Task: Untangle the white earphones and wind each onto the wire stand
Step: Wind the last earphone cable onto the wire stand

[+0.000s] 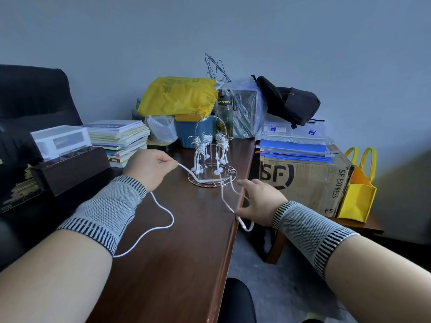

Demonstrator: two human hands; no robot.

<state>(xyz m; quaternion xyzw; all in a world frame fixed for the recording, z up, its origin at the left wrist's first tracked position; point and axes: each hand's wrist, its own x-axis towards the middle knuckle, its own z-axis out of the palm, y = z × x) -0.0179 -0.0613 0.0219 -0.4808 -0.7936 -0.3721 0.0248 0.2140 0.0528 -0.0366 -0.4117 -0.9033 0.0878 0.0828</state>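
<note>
— What sort of room is this?
— An office, a cluttered one. Take the dark wooden desk point(186, 241) as the mark: a black leather chair point(35, 96) stands at its left end.
— And on it?
— A stack of books point(121, 136) at the far left; blue folders point(296, 149) just off its right edge, on an SF Express carton point(310, 183).

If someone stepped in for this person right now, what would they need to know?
Left hand: pinches the white earphone cord above the table.
Right hand: its grip is on the same cord at the table's edge.
Wire stand: upright ahead of the hands, with several earphones already wound on its arms.
Done: those wound sets.
Left: straighten this loose cord, which trails over the stand's base, and wind it on.
</note>
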